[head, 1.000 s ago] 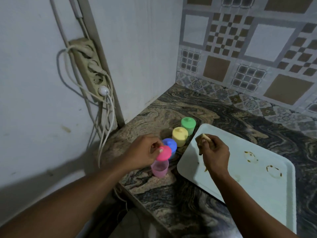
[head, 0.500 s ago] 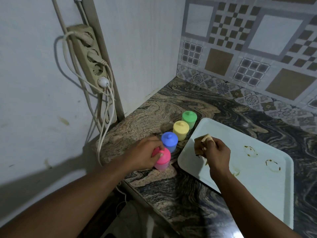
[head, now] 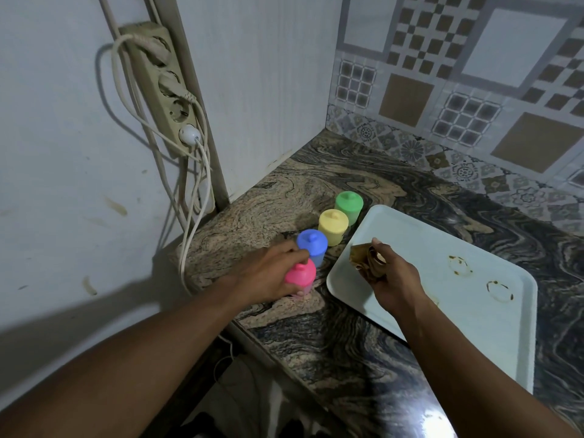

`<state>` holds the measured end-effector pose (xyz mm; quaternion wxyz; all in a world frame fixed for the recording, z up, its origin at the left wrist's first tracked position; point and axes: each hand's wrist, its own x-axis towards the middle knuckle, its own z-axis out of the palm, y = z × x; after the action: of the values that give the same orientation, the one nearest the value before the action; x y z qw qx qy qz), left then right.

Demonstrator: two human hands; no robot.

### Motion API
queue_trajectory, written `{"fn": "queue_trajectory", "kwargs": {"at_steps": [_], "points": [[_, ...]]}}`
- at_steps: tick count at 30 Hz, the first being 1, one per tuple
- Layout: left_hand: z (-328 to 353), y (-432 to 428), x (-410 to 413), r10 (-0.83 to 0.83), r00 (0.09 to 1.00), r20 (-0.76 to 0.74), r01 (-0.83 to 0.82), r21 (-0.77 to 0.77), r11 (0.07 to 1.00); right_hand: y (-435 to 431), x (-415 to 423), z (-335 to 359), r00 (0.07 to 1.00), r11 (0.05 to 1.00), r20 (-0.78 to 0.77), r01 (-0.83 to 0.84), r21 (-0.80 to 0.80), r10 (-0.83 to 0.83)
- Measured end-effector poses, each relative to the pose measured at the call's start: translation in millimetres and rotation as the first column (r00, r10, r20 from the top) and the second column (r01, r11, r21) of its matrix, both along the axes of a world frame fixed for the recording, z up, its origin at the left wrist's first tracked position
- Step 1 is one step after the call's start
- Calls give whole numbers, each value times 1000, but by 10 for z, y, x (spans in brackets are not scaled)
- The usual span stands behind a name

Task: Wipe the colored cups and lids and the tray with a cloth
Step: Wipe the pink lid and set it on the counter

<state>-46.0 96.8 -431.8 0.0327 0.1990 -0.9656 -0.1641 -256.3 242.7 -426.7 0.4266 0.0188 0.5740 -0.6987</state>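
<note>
left hand (head: 271, 273): grip is curling around the pink cup (head: 301, 275), fingers wrapping over its lid and side.
right hand (head: 392, 279): grip is closing tight on a bunched brown cloth (head: 363, 259) and holding it over the tray's near-left corner. can't tell if the cloth is touching the tray.
pink cup: sitting inside the left grip with its lid on, standing on the counter (head: 316, 184) near the front edge. fingers are hiding most of its lower body.
blue cup (head: 313, 245): standing just past the left grip's fingertips, lid on, just beside the pink one.
yellow cup (head: 333, 226): standing farther out from the left grip, beyond the blue one, lid on.
green cup (head: 349, 205): sitting farthest from the left grip, ending the row, lid on.
row: the four cups are running diagonally away from the left grip along the tray's left edge.
tray (head: 458, 317): lying flat on the counter, under and right of the right grip.
ring stains (head: 458, 265): two brown rings are showing on the tray, right of the right grip, apart from the cloth.
power strip (head: 161, 86): hanging on the wall, up and left of the left grip, with white cords drooping down.
</note>
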Motion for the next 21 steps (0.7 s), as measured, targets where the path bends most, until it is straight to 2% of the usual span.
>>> {"fn": "queue_trajectory", "kwargs": {"at_steps": [8, 11, 14, 17, 21], "points": [[79, 39, -63, 70, 996, 53, -72, 42, 996, 69, -75, -18, 1000, 1000, -13, 2, -12, -2], [107, 83, -95, 98, 994, 54, -95, -44, 994, 111, -108, 11, 995, 995, -35, -94, -13, 94], [127, 121, -77, 96, 995, 28, -91, -157, 983, 172, -190, 34, 997, 998, -46, -61, 31, 62], [167, 214, -72, 134, 990, -40, -140, -229, 963, 276, -357, 91, 995, 990, -97, 8, 138, 6], [184, 522, -258, 14, 979, -203, -60, -221, 973, 480, -662, 171, 995, 978, -103, 11, 209, 11]]}}
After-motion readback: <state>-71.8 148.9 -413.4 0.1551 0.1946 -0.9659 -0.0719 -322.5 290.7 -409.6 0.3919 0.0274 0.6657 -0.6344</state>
